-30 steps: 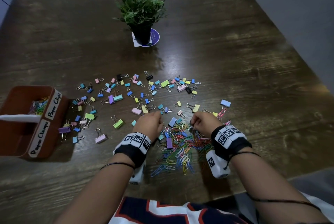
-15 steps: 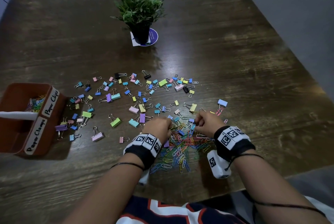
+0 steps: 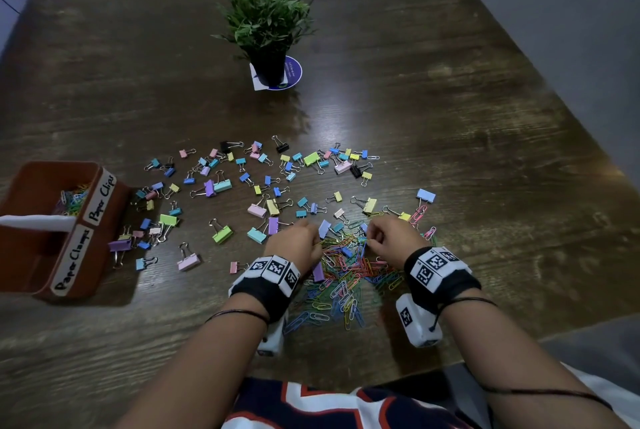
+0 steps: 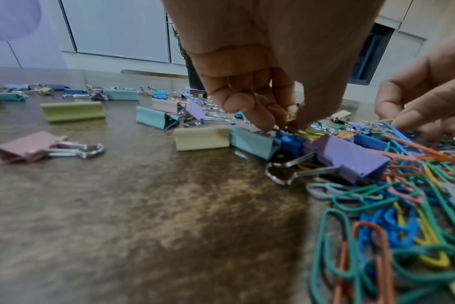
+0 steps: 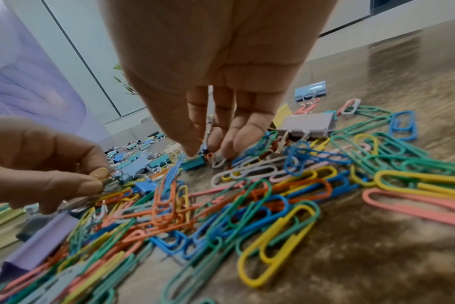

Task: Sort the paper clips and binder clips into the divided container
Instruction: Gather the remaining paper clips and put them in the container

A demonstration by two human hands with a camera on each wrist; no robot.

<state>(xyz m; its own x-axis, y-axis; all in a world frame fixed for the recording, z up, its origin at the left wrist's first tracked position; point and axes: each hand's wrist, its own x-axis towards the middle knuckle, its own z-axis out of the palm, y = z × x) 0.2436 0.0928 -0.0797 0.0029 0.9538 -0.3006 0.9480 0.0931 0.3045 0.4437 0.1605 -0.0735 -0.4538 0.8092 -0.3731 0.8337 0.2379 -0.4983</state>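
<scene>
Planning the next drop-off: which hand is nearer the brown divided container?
Left. The left hand is at the paper clip pile, on the side facing the container; the right hand is farther right.

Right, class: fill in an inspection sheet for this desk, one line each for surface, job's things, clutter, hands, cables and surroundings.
Surface: dark wooden table.
Job's things: paper clips heaped near the person; binder clips scattered beyond; brown container at left, some paper clips inside.
Clutter: potted plant on a round mat.
Hands: left hand and right hand pinching into the heap; exactly what each holds is unclear.
Cables: nothing seen.
Surroundings: grey floor.
</scene>
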